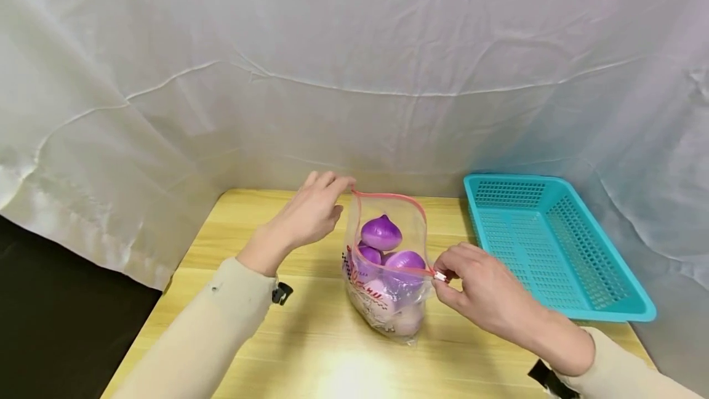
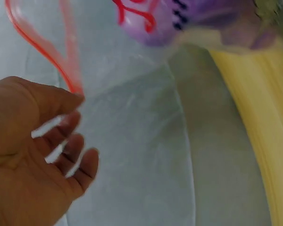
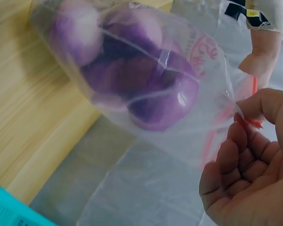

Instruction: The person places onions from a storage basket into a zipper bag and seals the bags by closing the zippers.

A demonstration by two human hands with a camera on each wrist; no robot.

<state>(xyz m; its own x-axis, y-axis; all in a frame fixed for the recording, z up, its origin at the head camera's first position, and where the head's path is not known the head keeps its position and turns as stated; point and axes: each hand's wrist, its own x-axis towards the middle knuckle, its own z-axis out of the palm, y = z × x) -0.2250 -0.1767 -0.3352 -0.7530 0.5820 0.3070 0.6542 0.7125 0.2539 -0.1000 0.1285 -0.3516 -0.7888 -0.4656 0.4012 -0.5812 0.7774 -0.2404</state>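
A clear zip bag [image 1: 382, 306] with a red-edged mouth and red print stands on the table, its top spread wide. Inside are several purple onions [image 1: 381, 233], pale toward their lower ends. My left hand [image 1: 312, 208] pinches the far left corner of the red zip edge between thumb and forefinger, the other fingers loosely bent. At the near right corner, my right hand [image 1: 482, 288] pinches the edge beside a white slider [image 1: 440, 276]. In the right wrist view the onions [image 3: 165, 99] show through the plastic, and the right thumb and forefinger meet at the bag's corner.
A turquoise plastic basket [image 1: 600, 233] with mesh sides sits on the right of the wooden table [image 1: 249, 325], close to the right forearm. Pale grey cloth [image 1: 354, 79] hangs behind the table and along both sides. A dark area lies at the lower left.
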